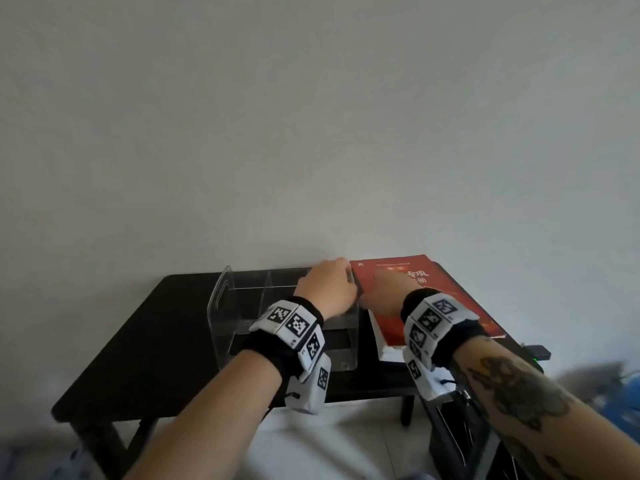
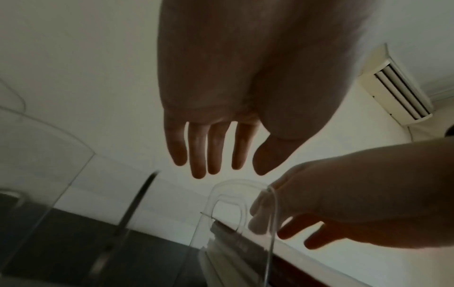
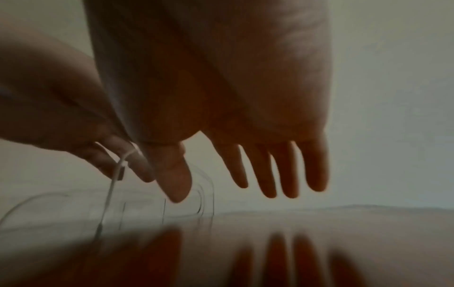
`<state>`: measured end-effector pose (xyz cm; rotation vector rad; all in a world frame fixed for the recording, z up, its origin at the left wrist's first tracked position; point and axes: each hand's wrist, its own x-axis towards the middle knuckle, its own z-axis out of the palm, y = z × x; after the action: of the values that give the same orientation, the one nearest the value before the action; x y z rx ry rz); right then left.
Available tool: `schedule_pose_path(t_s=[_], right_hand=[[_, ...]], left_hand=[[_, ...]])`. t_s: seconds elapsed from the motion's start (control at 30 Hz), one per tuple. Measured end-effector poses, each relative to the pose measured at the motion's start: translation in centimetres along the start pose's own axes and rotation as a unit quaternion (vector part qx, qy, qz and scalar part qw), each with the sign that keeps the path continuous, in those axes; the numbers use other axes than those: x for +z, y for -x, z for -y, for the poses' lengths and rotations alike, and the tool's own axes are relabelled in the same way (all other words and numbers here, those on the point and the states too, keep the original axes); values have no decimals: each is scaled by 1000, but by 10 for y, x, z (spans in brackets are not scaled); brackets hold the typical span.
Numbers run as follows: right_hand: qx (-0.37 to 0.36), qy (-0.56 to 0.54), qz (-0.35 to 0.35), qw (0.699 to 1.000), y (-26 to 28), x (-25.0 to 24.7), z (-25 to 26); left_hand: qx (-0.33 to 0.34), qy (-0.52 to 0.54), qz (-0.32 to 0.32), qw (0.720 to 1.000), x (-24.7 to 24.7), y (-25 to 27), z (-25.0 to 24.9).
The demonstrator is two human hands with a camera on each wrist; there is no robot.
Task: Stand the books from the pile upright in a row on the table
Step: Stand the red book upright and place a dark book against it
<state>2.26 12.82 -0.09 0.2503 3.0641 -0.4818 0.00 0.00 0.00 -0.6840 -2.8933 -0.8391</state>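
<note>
A pile of books lies flat at the table's right end, topped by a red book [image 1: 436,299] with a pale book's page edges [image 1: 389,349] under it. My right hand [image 1: 379,294] hovers over the red cover with straight, spread fingers [image 3: 270,174]; whether it touches the cover is unclear. The cover [image 3: 270,256] shows blurred below them. A clear acrylic book holder [image 1: 242,306] with dividers stands empty to the left of the pile. My left hand [image 1: 327,284] is at the top of its right end panel [image 2: 245,186], fingers [image 2: 199,155] straight and holding nothing.
The dark table [image 1: 149,344] stands against a plain wall, with bare surface left of the holder. A small black device [image 1: 536,351] with a green light sits at the table's right edge. An air conditioner [image 2: 398,91] hangs high on the wall.
</note>
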Motion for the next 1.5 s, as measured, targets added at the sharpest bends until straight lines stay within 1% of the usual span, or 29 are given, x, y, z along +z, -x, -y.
schedule_pose_path(t_s=[0.03,0.1,0.17,0.23,0.3,0.37,0.43,0.47,0.53,0.6,0.63,0.7,0.77,0.83,0.9,0.97,1.0,1.03,1.07,1.1,1.13,1.17,1.2,1.33,1.43,1.5], right_hand=[[6,21,14,1000,-2,6,-1],[16,67,16,997,-2,12,-2],[21,91,5,996,1,14,-2],[1,113,-26,993,2,9,-1],[-15,154,-71,986,7,2,1],[-25,185,-107,977,12,-8,5],[-25,188,-140,972,15,-22,8],[-22,182,-155,971,16,-29,8],[-15,165,-188,968,19,-45,10],[-11,137,-233,963,22,-60,10],[-9,119,-254,960,23,-67,10],[-11,87,-291,953,25,-77,11],[-18,44,-339,939,27,-84,12],[-38,-35,-398,916,28,-89,16],[-69,-144,-448,880,32,-90,25],[-111,-260,-466,838,41,-86,34],[-119,-311,-455,826,45,-83,36],[-117,-343,-432,826,47,-78,38],[-115,-342,-403,841,48,-73,38],[-114,-315,-377,863,48,-67,38],[-116,-283,-358,882,46,-60,38],[-118,-257,-346,895,44,-53,38],[-117,-242,-339,901,43,-47,39],[-109,-223,-326,912,39,-23,41],[-100,-208,-320,919,37,-8,39],[-108,-201,-317,921,37,0,39]], left_hand=[[-20,-22,19,999,2,0,3],[-51,-84,37,994,8,2,7],[-67,-105,58,990,12,4,11],[-64,-78,66,993,18,0,18],[-42,-24,62,997,21,-2,21],[-37,24,64,997,21,-2,18],[-44,34,74,996,20,-2,15],[-57,33,85,994,20,-1,14],[-80,29,84,993,16,4,8],[-95,38,86,991,14,4,9],[-88,29,88,992,14,4,11],[-55,5,97,994,13,4,17],[-25,-9,108,994,11,6,20],[-4,7,106,994,9,6,23],[-15,53,92,994,8,6,27],[-31,127,36,991,5,6,29],[-39,164,-5,986,2,7,28],[-46,204,-53,976,-2,5,28],[-54,247,-92,963,-6,3,27],[-61,291,-116,948,-10,1,27],[-67,341,-125,929,-14,1,25],[-70,386,-126,911,-16,-1,24],[-71,414,-118,900,-17,-1,24],[-61,417,-90,903,-16,-1,24],[-57,458,-55,885,-10,1,22],[-59,472,-31,879,-8,1,20]])
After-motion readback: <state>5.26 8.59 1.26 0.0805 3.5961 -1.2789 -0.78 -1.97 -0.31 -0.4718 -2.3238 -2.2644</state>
